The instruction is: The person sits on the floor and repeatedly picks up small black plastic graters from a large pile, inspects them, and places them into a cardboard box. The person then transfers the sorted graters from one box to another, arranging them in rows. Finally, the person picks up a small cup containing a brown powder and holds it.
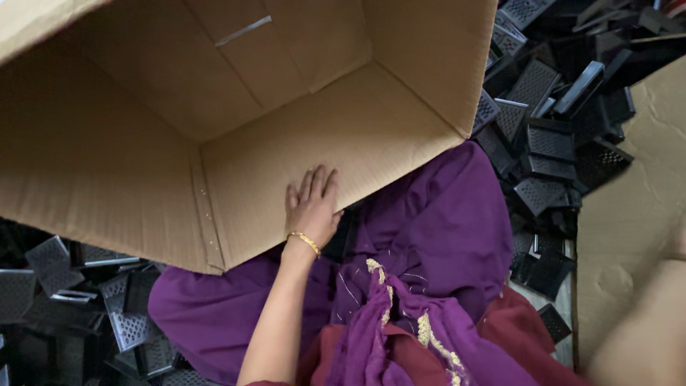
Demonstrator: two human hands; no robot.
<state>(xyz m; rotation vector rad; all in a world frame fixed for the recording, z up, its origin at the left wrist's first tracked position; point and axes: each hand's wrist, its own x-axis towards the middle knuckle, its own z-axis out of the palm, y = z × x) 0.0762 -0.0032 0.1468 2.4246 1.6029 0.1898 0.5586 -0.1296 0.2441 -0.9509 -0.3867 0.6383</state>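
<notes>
Left hand (312, 209) flat, fingers spread, pressing inside wall of cardboard box (236, 121) lying tipped over lap in purple cloth (436, 229). Right hand blurred at frame edge, grip unclear. Black plastic parts (550, 129) piled around.

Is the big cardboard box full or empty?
Empty: the cardboard box shows only bare brown walls inside. The left hand rests flat on its lower wall.

mottled beige floor (636, 193) under dim light, strewn with black plastic parts (550, 136)
</notes>
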